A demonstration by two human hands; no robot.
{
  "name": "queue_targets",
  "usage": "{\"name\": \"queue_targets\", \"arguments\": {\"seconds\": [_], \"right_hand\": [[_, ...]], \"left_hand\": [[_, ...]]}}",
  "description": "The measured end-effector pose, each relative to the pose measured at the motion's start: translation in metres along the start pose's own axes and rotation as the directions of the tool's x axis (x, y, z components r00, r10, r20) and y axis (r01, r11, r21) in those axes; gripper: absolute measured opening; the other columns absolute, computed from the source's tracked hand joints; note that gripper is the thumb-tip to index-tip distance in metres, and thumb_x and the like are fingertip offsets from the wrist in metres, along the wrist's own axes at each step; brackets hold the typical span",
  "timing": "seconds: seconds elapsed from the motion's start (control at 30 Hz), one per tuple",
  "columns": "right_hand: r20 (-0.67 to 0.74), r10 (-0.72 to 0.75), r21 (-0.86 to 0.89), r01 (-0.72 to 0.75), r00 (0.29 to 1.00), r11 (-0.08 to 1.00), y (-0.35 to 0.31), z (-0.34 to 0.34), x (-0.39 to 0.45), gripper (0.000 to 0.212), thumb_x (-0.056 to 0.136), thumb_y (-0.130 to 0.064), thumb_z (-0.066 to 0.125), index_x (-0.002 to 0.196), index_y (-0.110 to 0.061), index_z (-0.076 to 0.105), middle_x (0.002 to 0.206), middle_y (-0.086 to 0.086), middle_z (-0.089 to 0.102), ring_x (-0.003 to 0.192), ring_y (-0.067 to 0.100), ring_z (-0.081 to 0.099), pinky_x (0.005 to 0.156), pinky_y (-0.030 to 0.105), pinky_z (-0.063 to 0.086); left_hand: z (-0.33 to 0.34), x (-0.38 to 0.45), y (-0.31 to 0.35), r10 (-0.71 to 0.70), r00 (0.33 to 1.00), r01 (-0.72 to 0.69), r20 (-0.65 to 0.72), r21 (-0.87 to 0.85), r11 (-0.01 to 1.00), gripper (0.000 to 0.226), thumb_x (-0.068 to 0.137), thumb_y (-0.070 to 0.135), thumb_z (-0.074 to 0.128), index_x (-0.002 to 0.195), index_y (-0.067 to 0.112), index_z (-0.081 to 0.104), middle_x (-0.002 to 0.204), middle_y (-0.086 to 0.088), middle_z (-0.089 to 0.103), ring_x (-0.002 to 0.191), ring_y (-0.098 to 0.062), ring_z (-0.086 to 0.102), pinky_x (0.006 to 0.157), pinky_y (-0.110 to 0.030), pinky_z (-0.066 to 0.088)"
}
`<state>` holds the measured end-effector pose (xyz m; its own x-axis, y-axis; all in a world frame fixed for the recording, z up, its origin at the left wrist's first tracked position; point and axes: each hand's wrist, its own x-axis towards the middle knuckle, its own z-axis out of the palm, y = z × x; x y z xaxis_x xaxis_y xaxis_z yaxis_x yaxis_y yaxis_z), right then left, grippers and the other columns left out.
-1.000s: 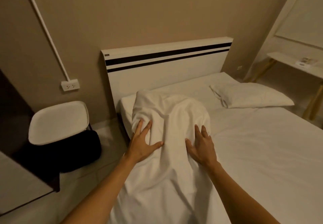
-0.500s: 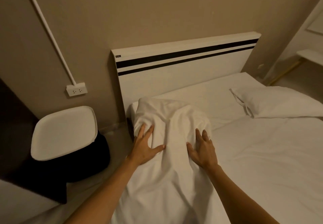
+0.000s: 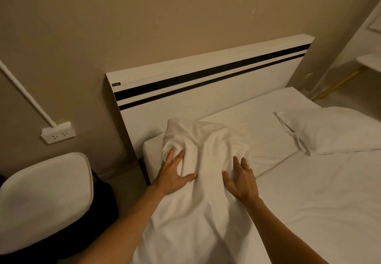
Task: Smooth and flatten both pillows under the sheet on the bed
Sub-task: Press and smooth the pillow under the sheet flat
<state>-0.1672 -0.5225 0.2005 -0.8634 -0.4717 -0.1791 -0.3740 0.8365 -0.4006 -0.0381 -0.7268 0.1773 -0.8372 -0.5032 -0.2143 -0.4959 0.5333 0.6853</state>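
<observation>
A white sheet (image 3: 198, 218) is draped over a lumpy pillow (image 3: 206, 140) at the near left corner of the bed. My left hand (image 3: 173, 173) lies flat on the sheet at the lump's left side, fingers spread. My right hand (image 3: 241, 179) presses flat on the lump's right side, fingers apart. A second white pillow (image 3: 334, 130) lies uncovered on top of the bedding at the right. The covered pillow itself is hidden by the sheet.
A white headboard (image 3: 206, 84) with two black stripes stands against the beige wall. A white chair (image 3: 43, 197) on a dark base sits left of the bed. A wall socket (image 3: 57, 133) hangs above it. A white shelf (image 3: 371, 62) is at the far right.
The view has shifted left and closer to the bed. Both hands have slid slightly up the covered pillow, staying flat on the sheet.
</observation>
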Motion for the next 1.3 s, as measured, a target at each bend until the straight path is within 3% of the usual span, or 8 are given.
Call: {"name": "queue_targets", "arguments": {"seconds": [0.23,0.43,0.57,0.8,0.93,1.07,1.2,1.3], "right_hand": [[-0.079,0.098,-0.013,-0.099,0.992,0.995,-0.017,0.006,0.081,0.098,0.073,-0.069,0.025,0.15,-0.008,0.031,0.152,0.023,0.033,0.129,0.045,0.045,0.109,0.048,0.037],[-0.075,0.267,0.011,-0.267,0.961,0.964,-0.033,0.02,0.144,0.083,0.088,-0.062,0.043,0.153,-0.014,0.025,0.157,0.018,0.025,0.133,0.045,0.039,0.11,0.05,0.036],[-0.133,0.334,0.052,-0.33,0.933,0.943,-0.039,0.033,0.188,0.078,0.089,-0.061,0.044,0.151,-0.015,0.029,0.152,0.018,0.032,0.13,0.045,0.041,0.109,0.049,0.037],[-0.225,0.409,0.153,-0.383,0.884,0.911,-0.024,0.059,0.257,0.098,0.08,-0.081,0.019,0.149,-0.013,0.032,0.153,0.02,0.031,0.13,0.045,0.041,0.108,0.05,0.038],[-0.23,0.474,0.179,-0.442,0.85,0.879,-0.008,0.095,0.294,0.091,0.084,-0.07,0.045,0.151,-0.012,0.028,0.158,0.017,0.022,0.136,0.044,0.033,0.111,0.049,0.032],[-0.245,0.528,0.24,-0.477,0.813,0.845,0.005,0.15,0.321,0.094,0.082,-0.07,0.046,0.151,-0.01,0.025,0.157,0.019,0.021,0.134,0.046,0.035,0.111,0.051,0.035],[-0.172,0.582,0.29,-0.524,0.795,0.801,0.006,0.211,0.343,0.101,0.081,-0.071,0.048,0.154,-0.011,0.014,0.161,0.02,0.007,0.141,0.046,0.023,0.115,0.049,0.024],[-0.149,0.618,0.286,-0.564,0.772,0.775,0.004,0.25,0.358,0.104,0.08,-0.073,0.047,0.155,-0.014,0.007,0.16,0.023,0.002,0.136,0.051,0.028,0.111,0.052,0.028]], "left_hand": [[-0.021,0.11,0.0,0.104,0.989,-0.107,0.106,0.024,0.994,0.103,0.072,0.066,0.066,0.154,0.035,0.012,0.162,0.007,-0.006,0.151,-0.021,0.002,0.121,-0.042,0.019],[-0.036,0.209,-0.005,0.18,0.949,-0.194,0.26,0.028,0.981,0.101,0.074,0.066,0.065,0.154,0.037,0.009,0.162,0.009,-0.01,0.151,-0.023,0.0,0.121,-0.045,0.018],[-0.037,0.273,-0.007,0.204,0.924,-0.227,0.323,0.034,0.973,0.101,0.073,0.069,0.063,0.153,0.039,0.009,0.162,0.011,-0.01,0.151,-0.025,0.0,0.12,-0.049,0.019],[-0.011,0.367,-0.006,0.243,0.911,-0.27,0.334,0.036,0.962,0.087,0.078,0.075,0.048,0.151,0.04,0.017,0.161,0.017,-0.005,0.15,-0.025,0.006,0.118,-0.05,0.022],[0.018,0.413,-0.015,0.287,0.9,-0.325,0.328,0.065,0.944,0.098,0.071,0.072,0.062,0.152,0.036,0.019,0.162,0.012,-0.002,0.15,-0.02,0.007,0.119,-0.045,0.023],[0.051,0.458,-0.036,0.319,0.882,-0.368,0.348,0.086,0.926,0.101,0.069,0.068,0.067,0.153,0.035,0.02,0.162,0.008,0.001,0.15,-0.017,0.007,0.12,-0.043,0.022],[0.078,0.503,-0.076,0.284,0.873,-0.39,0.397,0.219,0.894,0.102,0.07,0.071,0.064,0.153,0.037,0.016,0.163,0.005,0.0,0.151,-0.022,0.004,0.12,-0.048,0.018],[0.094,0.524,-0.103,0.257,0.887,-0.383,0.385,0.299,0.874,0.101,0.072,0.073,0.059,0.153,0.039,0.011,0.163,0.002,0.0,0.151,-0.022,0.002,0.122,-0.047,0.012]]}}
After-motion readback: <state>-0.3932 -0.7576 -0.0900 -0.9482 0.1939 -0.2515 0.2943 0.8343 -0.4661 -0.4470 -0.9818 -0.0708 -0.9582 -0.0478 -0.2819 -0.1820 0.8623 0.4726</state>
